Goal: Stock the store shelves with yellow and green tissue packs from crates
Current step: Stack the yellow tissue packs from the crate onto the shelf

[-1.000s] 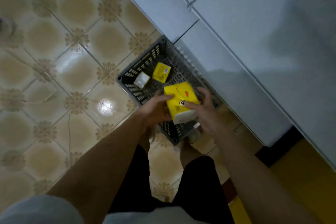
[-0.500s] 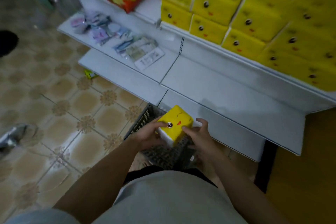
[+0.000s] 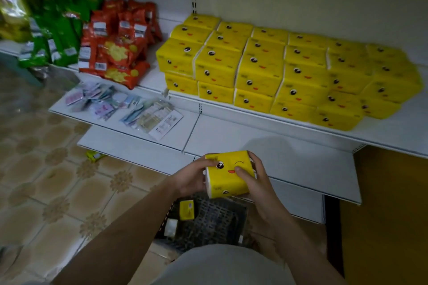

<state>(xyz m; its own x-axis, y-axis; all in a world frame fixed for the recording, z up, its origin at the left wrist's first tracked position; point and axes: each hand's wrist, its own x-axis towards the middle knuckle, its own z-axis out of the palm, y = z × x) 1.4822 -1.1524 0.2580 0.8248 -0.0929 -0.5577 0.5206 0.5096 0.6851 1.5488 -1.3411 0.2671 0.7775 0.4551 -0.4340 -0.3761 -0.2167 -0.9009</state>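
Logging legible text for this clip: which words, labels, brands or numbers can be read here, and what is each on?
No text reads clearly enough to quote.
Held tissue pack: printed cartoon face only; small mark near its lower edge is blurred.
Stacked yellow packs: faces, small print too blurred.
Red snack bags and green bags: white labels with barcodes, unreadable.
Flat sachets: print too small.
Small yellow box in the crate: label unreadable.
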